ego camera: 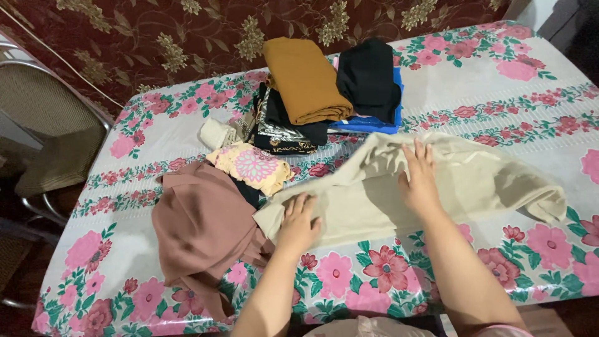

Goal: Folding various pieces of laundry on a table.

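A pale beige, soft woven cloth (437, 187) is lying spread and rumpled across the flower-printed plastic tablecloth (499, 93), directly under both palms; its near-left corner is sitting beneath the left hand (298, 224), while its upper folded edge is running just beyond the fingertips of the right hand (419, 178), and its loose end is trailing away to the right of that hand.

Both forearms are reaching forward from the lower edge of the view, the left one angling up from the centre, the right one from the lower right; both wrists are lying low over the fabric.

The left hand is resting palm down with the fingers slightly curled onto the corner of the cloth, pressing it rather than pinching it; the right hand is lying flat with fingers stretched and spread on the cloth's middle, not closed around anything.

Left of the left hand a dusty-pink crumpled garment (199, 231) is touching the beige corner; beyond it a small cream piece with pink flower prints (253, 165) is lying; farther from both hands a folded mustard-yellow cloth (306, 78) is topping a pile of dark fabric, with a folded black cloth (368, 78) on a blue one (368, 125) beside it; a metal-framed woven chair (50, 125) is standing off the table's left end.
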